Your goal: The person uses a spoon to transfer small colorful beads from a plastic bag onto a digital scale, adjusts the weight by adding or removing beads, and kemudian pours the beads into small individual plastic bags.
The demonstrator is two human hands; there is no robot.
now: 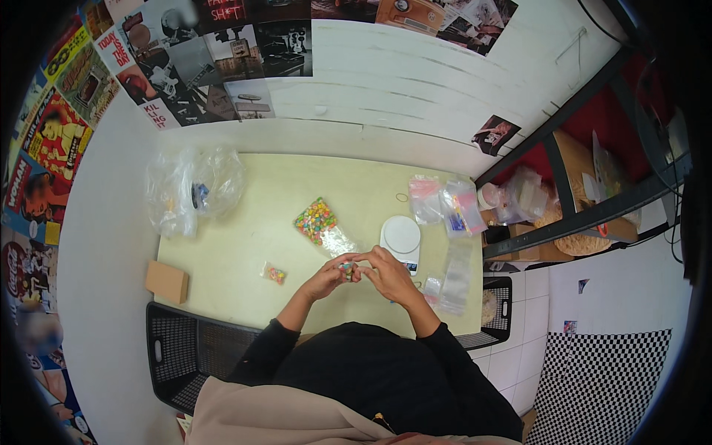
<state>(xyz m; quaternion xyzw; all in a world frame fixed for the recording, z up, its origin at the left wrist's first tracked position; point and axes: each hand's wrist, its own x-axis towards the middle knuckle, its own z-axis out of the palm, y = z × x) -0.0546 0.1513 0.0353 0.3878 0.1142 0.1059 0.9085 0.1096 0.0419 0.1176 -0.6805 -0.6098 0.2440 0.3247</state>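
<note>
My left hand [323,279] and my right hand [387,274] meet near the front middle of the pale table [230,274], both closed on a small clear packet of coloured candies [347,272], partly hidden by my fingers. Just beyond them lies a large clear bag [316,221] packed with multicoloured candies, its empty part trailing toward my hands. A smaller candy packet [275,274] rests left of my hands. Behind my right hand stands a white digital scale [400,236].
Crumpled plastic bags [189,189] sit back left, a cardboard box [166,282] front left. Clear bags [461,208] and flat sleeves [456,278] lie at the right. Black baskets [173,356] flank the table. A dark shelf unit [571,241] with packed goods stands right.
</note>
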